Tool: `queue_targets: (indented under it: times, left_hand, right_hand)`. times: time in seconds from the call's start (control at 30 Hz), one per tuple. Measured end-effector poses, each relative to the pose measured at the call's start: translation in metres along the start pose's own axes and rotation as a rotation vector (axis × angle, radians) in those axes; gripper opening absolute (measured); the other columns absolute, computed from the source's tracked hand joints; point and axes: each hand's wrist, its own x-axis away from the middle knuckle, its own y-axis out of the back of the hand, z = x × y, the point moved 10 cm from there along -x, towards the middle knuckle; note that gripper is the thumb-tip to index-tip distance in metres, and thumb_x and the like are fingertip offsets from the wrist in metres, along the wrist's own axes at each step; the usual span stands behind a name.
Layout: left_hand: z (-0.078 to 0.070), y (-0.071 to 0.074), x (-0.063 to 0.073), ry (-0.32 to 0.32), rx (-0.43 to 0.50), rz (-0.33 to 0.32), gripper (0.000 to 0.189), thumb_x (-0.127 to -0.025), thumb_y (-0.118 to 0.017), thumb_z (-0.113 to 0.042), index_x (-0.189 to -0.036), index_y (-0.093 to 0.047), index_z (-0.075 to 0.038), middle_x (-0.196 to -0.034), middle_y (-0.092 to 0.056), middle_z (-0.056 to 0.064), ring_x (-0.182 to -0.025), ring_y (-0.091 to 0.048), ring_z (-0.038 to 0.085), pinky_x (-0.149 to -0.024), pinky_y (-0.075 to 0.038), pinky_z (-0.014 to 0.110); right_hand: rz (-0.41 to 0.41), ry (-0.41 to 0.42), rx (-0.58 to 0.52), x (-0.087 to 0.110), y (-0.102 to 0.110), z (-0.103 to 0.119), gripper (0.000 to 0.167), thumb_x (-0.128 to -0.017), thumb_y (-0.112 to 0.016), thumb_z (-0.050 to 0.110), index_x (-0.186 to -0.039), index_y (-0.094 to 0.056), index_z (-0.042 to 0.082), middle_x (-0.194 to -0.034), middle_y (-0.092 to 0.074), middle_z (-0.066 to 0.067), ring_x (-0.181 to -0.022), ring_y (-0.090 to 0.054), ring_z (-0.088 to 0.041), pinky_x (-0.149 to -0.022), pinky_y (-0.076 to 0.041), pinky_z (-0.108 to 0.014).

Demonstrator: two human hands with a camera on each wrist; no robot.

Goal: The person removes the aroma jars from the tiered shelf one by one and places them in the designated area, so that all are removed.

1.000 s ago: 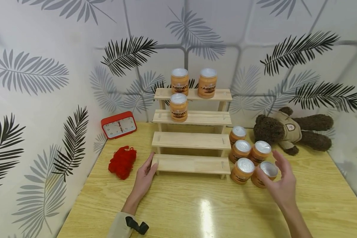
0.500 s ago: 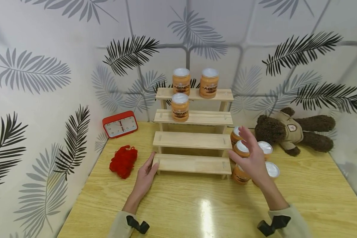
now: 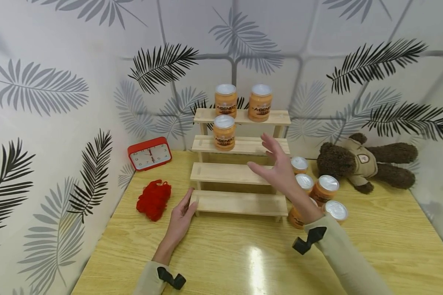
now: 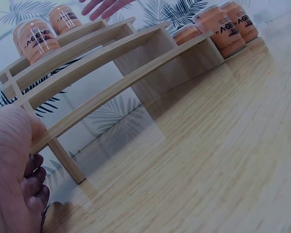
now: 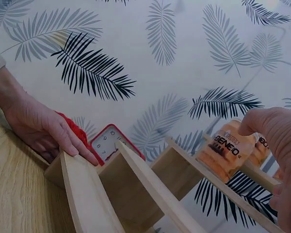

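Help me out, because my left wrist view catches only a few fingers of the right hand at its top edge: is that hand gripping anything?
Observer: No. In the head view the right hand is empty, fingers and thumb spread apart, in front of the right side of the wooden stand.
Operator: My picture cuts off past the stand's left end. What stands back there, near the wall?
Observer: A red clock, its face turned toward the head camera.
Operator: And past the jars on the right?
Observer: A brown teddy bear is lying down, its head toward the jars and its legs pointing right.
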Motion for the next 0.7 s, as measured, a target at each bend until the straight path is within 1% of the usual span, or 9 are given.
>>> queue_targets:
  times: [0.27,0.37,0.53,0.63,0.7]
  left_hand:
    - [-0.002,-0.001,-0.001,-0.013,-0.006,-0.001,0.061,-0.110,-0.056,-0.018,-0.164,-0.031,-0.002,-0.168,-0.032,0.015,-0.151,-0.036,0.026,-0.107,-0.038,0.010]
    - [-0.002,0.000,-0.001,-0.014,-0.013,-0.001,0.061,-0.110,-0.056,-0.018,-0.164,-0.031,-0.002,-0.168,-0.031,0.015,-0.151,-0.036,0.026,-0.107,-0.038,0.010]
    - [-0.002,0.001,0.000,-0.008,-0.017,-0.005,0.061,-0.110,-0.056,-0.018,-0.163,-0.031,-0.002,-0.168,-0.032,0.014,-0.151,-0.036,0.025,-0.107,-0.039,0.010]
    - [-0.002,0.001,0.000,-0.004,-0.014,-0.006,0.061,-0.110,-0.056,-0.018,-0.163,-0.032,-0.003,-0.168,-0.032,0.014,-0.151,-0.036,0.025,-0.107,-0.038,0.010]
    - [-0.001,0.000,0.000,-0.004,-0.015,-0.007,0.061,-0.110,-0.056,-0.017,-0.163,-0.032,-0.002,-0.168,-0.032,0.014,-0.152,-0.035,0.025,-0.108,-0.038,0.010]
  right_hand:
    - [0.034,-0.003,0.059,-0.029,-0.021,0.001,0.088,-0.091,-0.083,0.016,-0.163,-0.034,0.009,-0.164,-0.041,-0.014,-0.150,-0.039,-0.035,-0.123,-0.033,-0.049]
    - [0.058,-0.006,0.051,-0.038,-0.031,0.001,0.090,-0.090,-0.084,0.017,-0.163,-0.033,0.007,-0.164,-0.039,-0.015,-0.150,-0.039,-0.036,-0.123,-0.033,-0.049]
    - [0.071,-0.013,0.045,-0.053,-0.047,-0.001,0.092,-0.088,-0.086,0.017,-0.163,-0.034,0.006,-0.163,-0.041,-0.019,-0.147,-0.041,-0.039,-0.121,-0.035,-0.051]
    - [0.076,-0.027,0.041,-0.061,-0.055,-0.002,0.091,-0.087,-0.086,0.017,-0.161,-0.035,0.005,-0.161,-0.043,-0.019,-0.145,-0.044,-0.038,-0.119,-0.037,-0.051]
    - [0.079,-0.035,0.032,-0.065,-0.060,-0.003,0.089,-0.087,-0.086,0.016,-0.160,-0.036,0.006,-0.159,-0.045,-0.017,-0.143,-0.046,-0.036,-0.118,-0.039,-0.051]
